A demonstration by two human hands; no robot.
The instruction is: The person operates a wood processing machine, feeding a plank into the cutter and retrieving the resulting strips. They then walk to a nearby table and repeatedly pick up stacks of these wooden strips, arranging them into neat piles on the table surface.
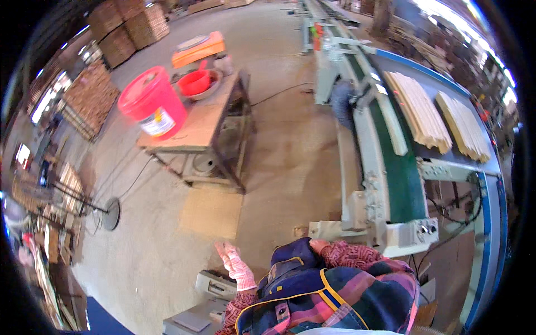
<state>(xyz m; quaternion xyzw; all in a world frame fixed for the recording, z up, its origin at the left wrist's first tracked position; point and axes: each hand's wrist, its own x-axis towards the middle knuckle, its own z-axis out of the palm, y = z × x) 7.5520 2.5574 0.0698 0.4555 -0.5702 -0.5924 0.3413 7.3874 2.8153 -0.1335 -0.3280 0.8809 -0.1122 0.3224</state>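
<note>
My left hand [233,262], in what looks like a pale pink glove, hangs in the air left of my body with its fingers stretched out and nothing in them. Below it stands a grey box-like machine [211,286]. Close against the dark blue apron [296,252] is my right hand [319,246]. Its fingers are mostly hidden, so what it holds, if anything, does not show. Just beyond that hand is the near end of a conveyor with a green belt [406,192]. A long wooden strip [393,125] lies along the belt.
Wood strips in two bundles [419,109] [462,125] rest on the blue-edged table at right. Ahead left, a workbench [195,120] carries a red bucket [153,103], a red bowl [194,82] and an orange box [198,50]. Cardboard [211,212] and a round-based stand [111,214] are on the floor.
</note>
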